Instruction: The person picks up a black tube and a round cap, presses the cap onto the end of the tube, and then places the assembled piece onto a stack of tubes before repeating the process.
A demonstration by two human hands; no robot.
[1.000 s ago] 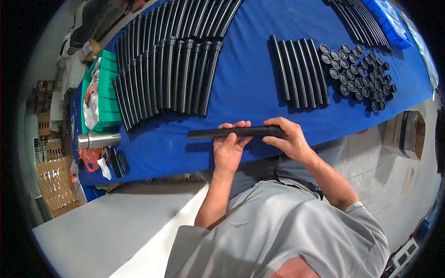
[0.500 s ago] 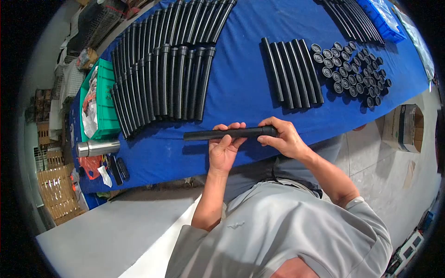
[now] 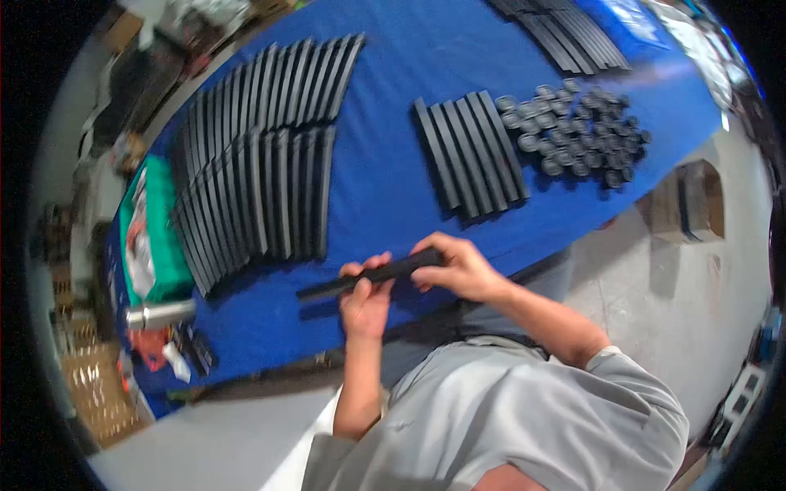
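Note:
A black tube (image 3: 393, 270) lies across both hands above the front part of the blue cloth, its left end slightly lower. My left hand (image 3: 365, 301) is wrapped round its middle, thumb on the near side. At the tube's right end, my right hand (image 3: 455, 267) grips the wider black cap, partly hidden by the fingers. Beyond the hands lies a group of bare black tubes (image 3: 473, 154), with many round black caps (image 3: 561, 131) to its right. Two rows of capped tubes (image 3: 266, 196) stretch out at the left. The picture is somewhat blurred.
On the cloth-covered table (image 3: 385, 180), a green bin (image 3: 164, 237) stands at the left edge, near a metal bottle (image 3: 160, 314) and small dark items. More thin black tubes (image 3: 565, 37) lie at the back right beside a blue tray. A cardboard box (image 3: 688, 203) is on the floor.
The view has shifted and tilted, so the table contents appear further left and mostly lower. Both hands still hold the tube, which now slants more, its right end higher.

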